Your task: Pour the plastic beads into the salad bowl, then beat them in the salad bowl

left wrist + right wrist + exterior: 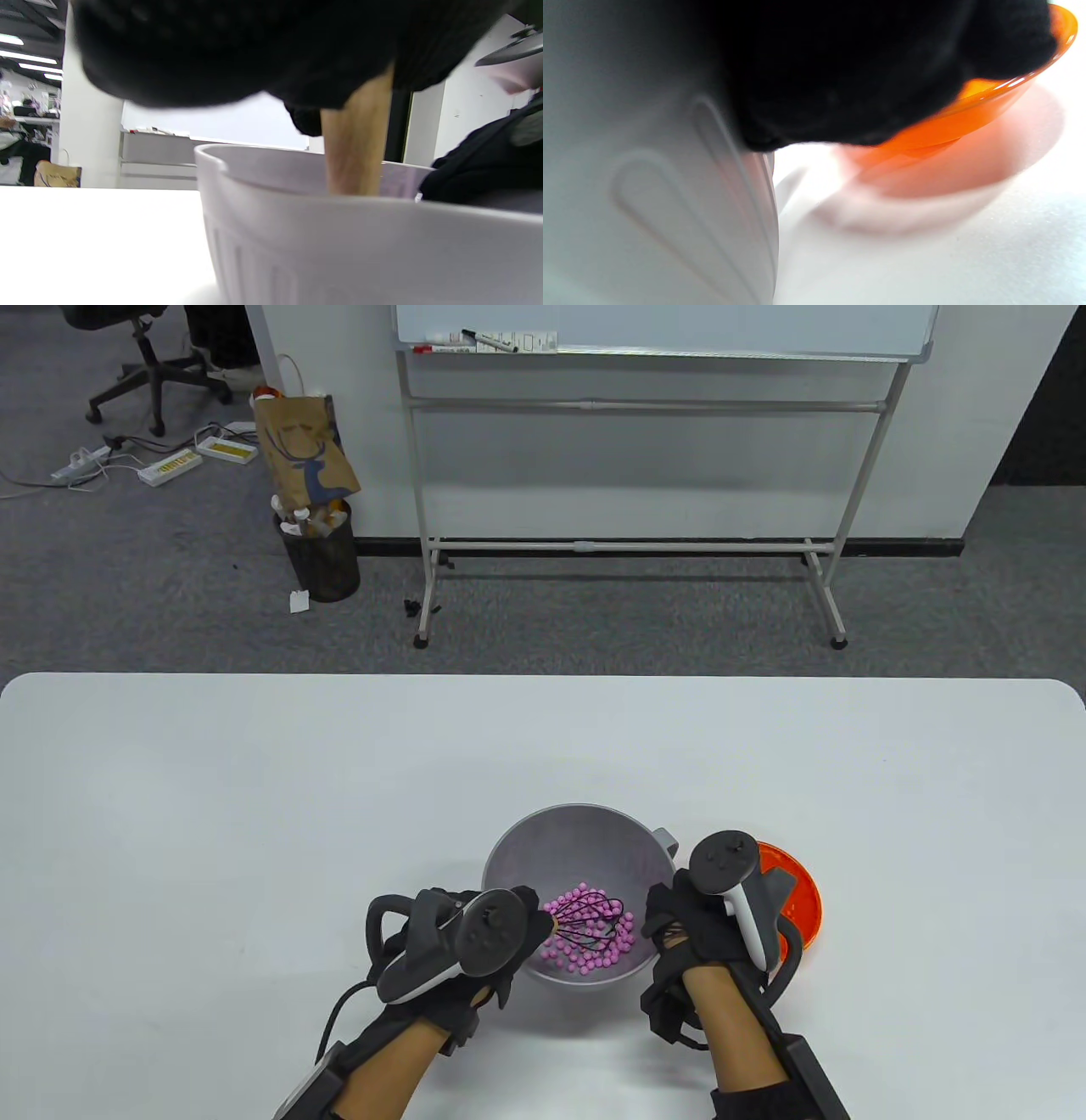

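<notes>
A grey salad bowl [577, 836] stands near the table's front edge, with pink plastic beads [594, 957] lying in its bottom. A black wire whisk [591, 921] rests among the beads. My left hand [519, 923] reaches over the bowl's left rim and grips the whisk. In the left wrist view its wooden handle [356, 144] drops from the gloved fingers [233, 51] into the bowl [339, 245]. My right hand [670, 918] holds the bowl's right rim. In the right wrist view the glove [861, 63] presses against the bowl's ribbed wall [649, 190].
An orange dish [806, 899] lies just right of the bowl, partly under my right hand's tracker, and also shows as an orange dish [967, 118] in the right wrist view. The white table [254, 814] stretches left and far. A whiteboard stand [628, 543] stands beyond it.
</notes>
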Action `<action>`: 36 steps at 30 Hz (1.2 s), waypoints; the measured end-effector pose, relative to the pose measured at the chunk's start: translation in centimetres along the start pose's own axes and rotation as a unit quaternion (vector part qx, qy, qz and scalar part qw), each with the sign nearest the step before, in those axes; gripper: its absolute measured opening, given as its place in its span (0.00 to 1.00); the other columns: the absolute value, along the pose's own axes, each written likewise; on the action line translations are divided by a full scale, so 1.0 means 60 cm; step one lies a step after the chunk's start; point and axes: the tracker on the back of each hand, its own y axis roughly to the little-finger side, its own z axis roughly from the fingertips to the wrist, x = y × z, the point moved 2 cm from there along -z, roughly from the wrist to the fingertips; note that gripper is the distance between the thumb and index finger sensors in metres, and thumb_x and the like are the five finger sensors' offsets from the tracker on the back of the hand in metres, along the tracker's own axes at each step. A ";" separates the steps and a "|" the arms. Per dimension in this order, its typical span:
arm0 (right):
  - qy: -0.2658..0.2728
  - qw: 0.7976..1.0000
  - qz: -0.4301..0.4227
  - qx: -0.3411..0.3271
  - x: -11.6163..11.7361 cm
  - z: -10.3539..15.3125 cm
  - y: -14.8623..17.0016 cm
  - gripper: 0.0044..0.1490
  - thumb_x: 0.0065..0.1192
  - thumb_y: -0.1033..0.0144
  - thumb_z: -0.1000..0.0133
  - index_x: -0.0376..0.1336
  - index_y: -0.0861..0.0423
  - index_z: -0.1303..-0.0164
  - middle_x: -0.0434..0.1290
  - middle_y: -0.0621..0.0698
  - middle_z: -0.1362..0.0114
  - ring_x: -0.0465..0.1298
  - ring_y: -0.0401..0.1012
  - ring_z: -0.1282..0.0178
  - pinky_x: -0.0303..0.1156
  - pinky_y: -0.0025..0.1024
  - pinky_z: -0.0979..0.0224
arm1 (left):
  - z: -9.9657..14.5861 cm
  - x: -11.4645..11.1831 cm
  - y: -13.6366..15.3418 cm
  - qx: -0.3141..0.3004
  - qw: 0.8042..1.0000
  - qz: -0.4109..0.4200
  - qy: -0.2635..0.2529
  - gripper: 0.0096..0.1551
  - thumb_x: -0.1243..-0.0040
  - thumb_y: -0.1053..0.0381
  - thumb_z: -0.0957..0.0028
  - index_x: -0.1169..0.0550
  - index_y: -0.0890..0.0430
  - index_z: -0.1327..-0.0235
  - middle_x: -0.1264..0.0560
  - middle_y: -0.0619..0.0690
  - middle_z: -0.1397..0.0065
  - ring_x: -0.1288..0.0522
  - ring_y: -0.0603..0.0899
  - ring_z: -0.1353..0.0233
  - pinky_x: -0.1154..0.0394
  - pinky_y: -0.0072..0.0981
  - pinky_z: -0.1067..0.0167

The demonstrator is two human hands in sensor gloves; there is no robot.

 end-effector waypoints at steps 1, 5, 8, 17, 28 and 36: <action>0.000 1.000 0.000 0.000 0.000 0.000 0.000 0.32 0.65 0.48 0.46 0.71 0.58 0.41 0.85 0.50 0.64 0.84 0.38 0.84 0.80 0.36 0.66 | 0.000 0.001 0.004 0.003 1.000 -0.006 -0.010 0.27 0.35 0.31 0.52 0.13 0.46 0.49 0.13 0.38 0.82 0.16 0.44 0.81 0.16 0.43 0.53; -0.001 1.000 0.000 -0.001 0.000 0.000 0.000 0.32 0.65 0.48 0.46 0.71 0.59 0.40 0.85 0.50 0.64 0.84 0.38 0.84 0.80 0.36 0.66 | -0.001 0.009 0.013 0.018 0.999 -0.030 -0.023 0.27 0.32 0.32 0.53 0.13 0.46 0.48 0.13 0.38 0.83 0.16 0.45 0.81 0.16 0.43 0.53; -0.001 1.000 0.000 -0.001 0.000 0.000 0.000 0.32 0.65 0.48 0.46 0.71 0.58 0.41 0.85 0.50 0.63 0.84 0.38 0.84 0.80 0.36 0.66 | 0.001 0.019 0.017 0.022 0.998 -0.049 -0.020 0.26 0.31 0.33 0.54 0.13 0.45 0.50 0.13 0.39 0.83 0.16 0.45 0.81 0.16 0.43 0.53; 0.000 1.000 0.001 0.000 0.000 0.000 0.000 0.32 0.65 0.48 0.46 0.71 0.58 0.41 0.85 0.50 0.64 0.84 0.38 0.84 0.80 0.36 0.66 | 0.009 0.049 -0.004 -0.028 0.997 0.003 0.071 0.24 0.29 0.34 0.53 0.10 0.48 0.55 0.13 0.40 0.84 0.16 0.45 0.82 0.16 0.42 0.53; 0.002 1.000 0.002 0.001 0.000 0.000 -0.001 0.32 0.65 0.48 0.46 0.71 0.59 0.41 0.85 0.50 0.64 0.84 0.38 0.84 0.80 0.36 0.66 | 0.005 0.007 -0.015 -0.027 0.999 0.001 -0.031 0.26 0.34 0.32 0.52 0.13 0.46 0.50 0.13 0.38 0.82 0.16 0.45 0.80 0.16 0.43 0.52; 0.000 1.000 0.003 0.001 0.000 0.000 -0.001 0.32 0.65 0.48 0.46 0.71 0.59 0.41 0.85 0.50 0.64 0.84 0.38 0.84 0.80 0.36 0.66 | 0.000 0.018 0.010 -0.002 0.998 -0.047 -0.033 0.25 0.29 0.33 0.55 0.13 0.44 0.50 0.13 0.40 0.83 0.16 0.46 0.81 0.16 0.43 0.52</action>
